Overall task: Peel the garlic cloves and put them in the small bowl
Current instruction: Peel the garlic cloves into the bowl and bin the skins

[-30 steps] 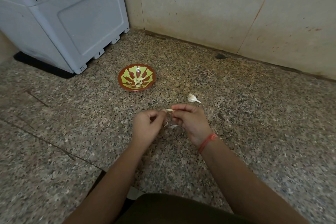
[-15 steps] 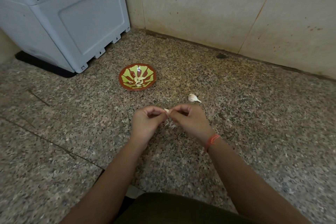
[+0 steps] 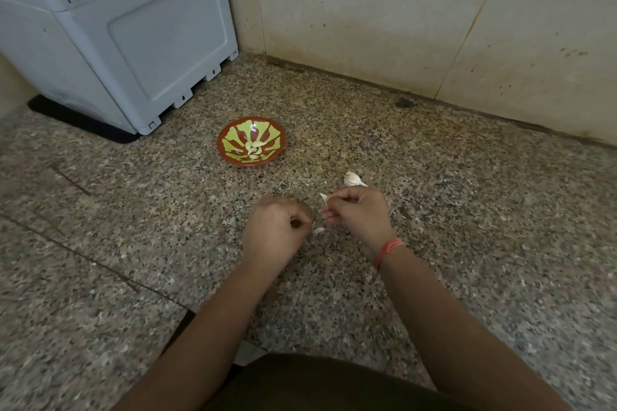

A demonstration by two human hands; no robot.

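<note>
Fingertips of the right hand (image 3: 359,215) pinch one garlic clove (image 3: 324,197), its pale tip poking toward the left hand (image 3: 277,232). The left fingers are curled in. One peel scrap (image 3: 319,230) sits just beside them, and whether they grip it cannot be told. One unpeeled clove (image 3: 353,179) lies on the granite floor (image 3: 467,210) just beyond the right hand. Farther off, one small bowl (image 3: 220,143) holds peeled cloves (image 3: 254,149), too bunched to count.
</note>
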